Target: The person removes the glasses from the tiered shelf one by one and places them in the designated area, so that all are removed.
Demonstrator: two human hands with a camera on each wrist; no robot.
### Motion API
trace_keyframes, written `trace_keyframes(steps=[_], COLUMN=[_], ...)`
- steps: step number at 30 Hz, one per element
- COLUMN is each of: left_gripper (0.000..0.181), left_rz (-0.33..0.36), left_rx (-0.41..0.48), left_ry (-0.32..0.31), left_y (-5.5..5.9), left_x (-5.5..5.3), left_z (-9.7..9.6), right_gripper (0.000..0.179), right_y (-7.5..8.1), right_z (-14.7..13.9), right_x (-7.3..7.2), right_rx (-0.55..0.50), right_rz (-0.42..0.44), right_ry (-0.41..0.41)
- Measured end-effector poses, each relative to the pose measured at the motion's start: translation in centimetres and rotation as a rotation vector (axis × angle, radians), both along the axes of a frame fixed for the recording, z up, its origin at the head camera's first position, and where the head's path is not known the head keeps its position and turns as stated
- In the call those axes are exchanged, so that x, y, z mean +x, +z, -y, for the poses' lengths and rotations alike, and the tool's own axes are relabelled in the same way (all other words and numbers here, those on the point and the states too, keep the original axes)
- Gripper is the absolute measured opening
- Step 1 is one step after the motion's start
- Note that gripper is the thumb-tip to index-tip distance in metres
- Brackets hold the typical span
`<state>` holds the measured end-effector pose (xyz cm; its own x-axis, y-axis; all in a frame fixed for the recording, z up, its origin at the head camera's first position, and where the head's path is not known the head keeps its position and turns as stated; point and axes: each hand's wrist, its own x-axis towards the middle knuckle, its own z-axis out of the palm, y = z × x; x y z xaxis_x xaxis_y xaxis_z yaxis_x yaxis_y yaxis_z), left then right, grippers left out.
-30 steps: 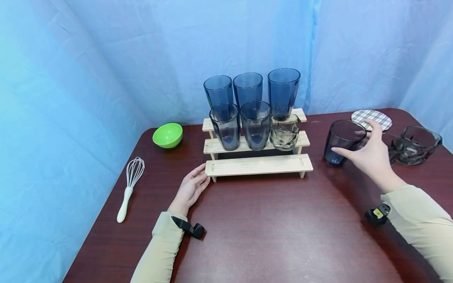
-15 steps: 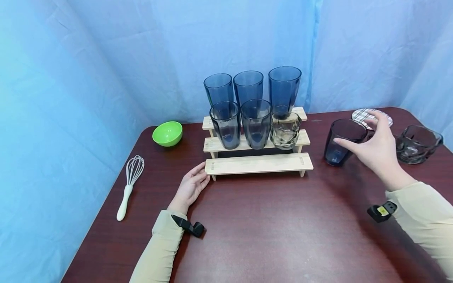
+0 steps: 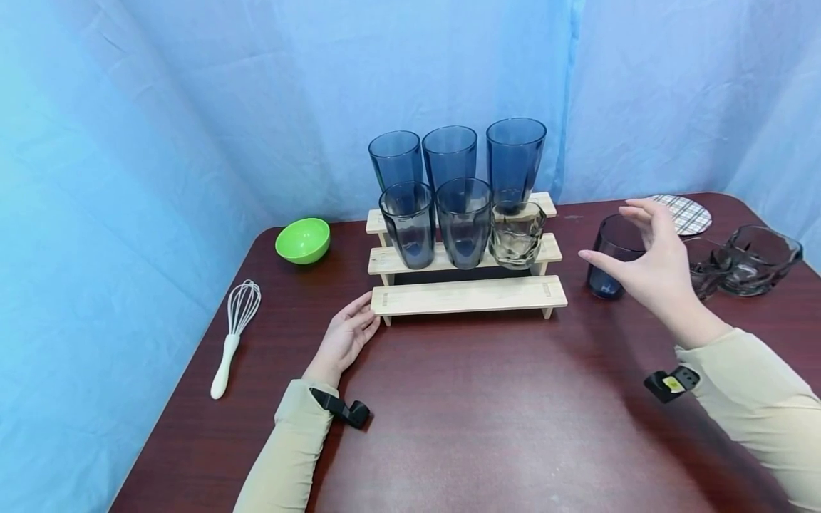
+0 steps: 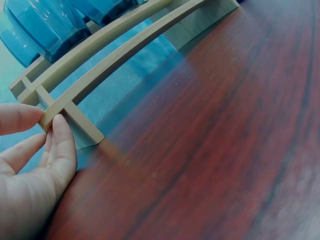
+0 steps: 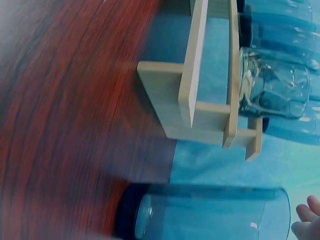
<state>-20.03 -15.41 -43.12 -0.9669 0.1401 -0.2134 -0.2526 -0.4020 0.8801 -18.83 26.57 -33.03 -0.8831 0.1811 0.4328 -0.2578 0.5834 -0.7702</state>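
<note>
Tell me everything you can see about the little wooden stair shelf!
The three-step rack is pale and looks wooden, with flat planks on side supports. It stands on the dark red table. Five tall glasses and one short wavy glass stand on its upper two steps. The left hand holds its lowest step's left end.

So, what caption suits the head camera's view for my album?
Left grip holding a wooden rack of six glasses, right grip spread near a dark blue tumbler on the table.

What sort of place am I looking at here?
Probably a staged tabletop workspace rather than a working kitchen: blue curtains hang behind a reddish table, and a wooden tiered rack of glasses stands on it.
</note>
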Motion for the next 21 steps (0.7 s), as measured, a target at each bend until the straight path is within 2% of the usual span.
trace_keyframes(steps=[15, 21], left_gripper=[0.054, 0.054], left_rz=[-0.005, -0.01], left_rx=[0.019, 0.011], left_ry=[0.012, 0.011], left_y=[-0.1, 0.0], left_x=[0.0, 0.0], left_z=[0.0, 0.0], right_gripper=[0.083, 0.085], right_y=[-0.5, -0.9], right_z=[3.2, 4.1], right_x=[-0.2, -0.3], right_rx=[-0.064, -0.05], right_rz=[0.017, 0.071], right_ry=[0.179, 0.216])
